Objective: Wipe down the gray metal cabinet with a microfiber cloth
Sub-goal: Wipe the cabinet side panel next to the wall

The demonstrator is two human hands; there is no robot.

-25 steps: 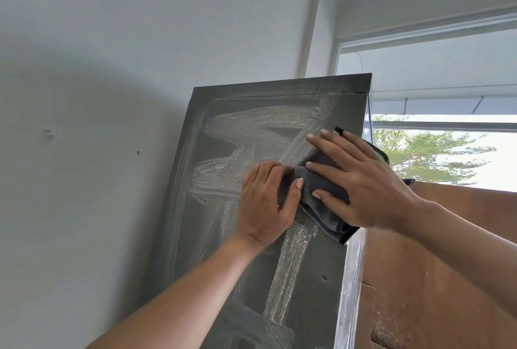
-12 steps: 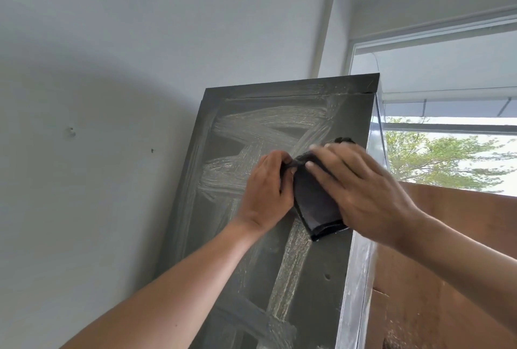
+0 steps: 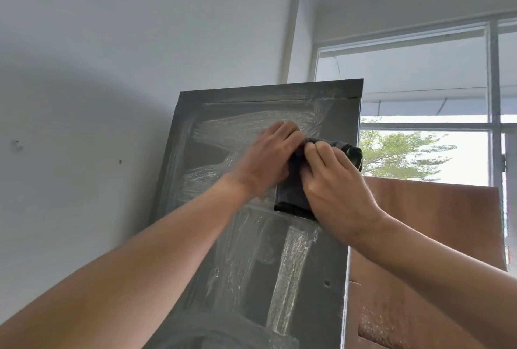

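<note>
The tall gray metal cabinet (image 3: 307, 278) fills the middle of the view, its side panel streaked with pale wipe marks. A dark microfiber cloth (image 3: 291, 194) lies folded against the upper part of that panel. My left hand (image 3: 265, 161) pinches the cloth's top left edge with curled fingers. My right hand (image 3: 335, 180) grips the cloth from the right, fingertips curled onto its top. A bunched end of the cloth sticks out past the cabinet's right edge.
A white wall (image 3: 84, 96) stands to the left of the cabinet. A brown wooden board (image 3: 433, 222) leans behind its right edge. A large window (image 3: 419, 96) with a tree outside is at the upper right.
Both hands have moved up the panel with the cloth. The right hand's fingers went from flat on the cloth to curled on it, and the cloth got folded smaller.
</note>
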